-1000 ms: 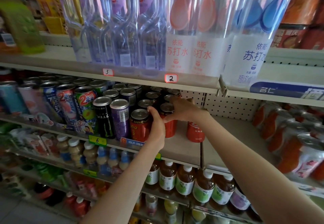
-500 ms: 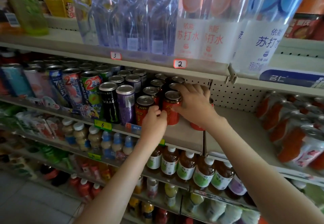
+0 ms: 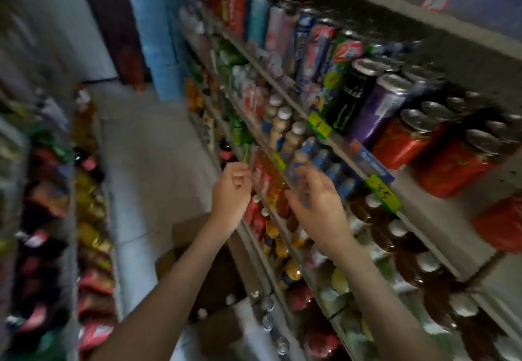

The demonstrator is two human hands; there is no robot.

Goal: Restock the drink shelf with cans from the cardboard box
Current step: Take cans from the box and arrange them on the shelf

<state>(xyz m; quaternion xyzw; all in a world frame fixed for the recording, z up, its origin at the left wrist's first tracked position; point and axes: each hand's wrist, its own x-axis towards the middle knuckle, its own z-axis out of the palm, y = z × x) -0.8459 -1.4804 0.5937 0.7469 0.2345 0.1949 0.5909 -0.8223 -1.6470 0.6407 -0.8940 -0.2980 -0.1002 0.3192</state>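
Hanging in mid-air in front of the shelving, both hands are empty right now. The left hand sits close to the centre of the shot, fingers loosely curled in and holding nothing. The right hand is just beside it at about 3 o'clock, fingers relaxed and a bit spread, also holding nothing. It's smeared, so finer detail is a no-go.

The whole shot is tilted and blurry. The drink shelf runs diagonally from 12 o'clock down to 4 o'clock. Red cans stand at its near end at roughly 2 o'clock, with bare shelf just beside them towards 4 o'clock. Up the row from them stand a purple can and a black can. A yellow price tag is stuck to the shelf edge below the black one.

The cardboard box is on the floor at about 6 o'clock, partly hidden under the forearms, flaps open. A few silvery can tops show along its shelf side. Small bottles fill the rack under the cans.
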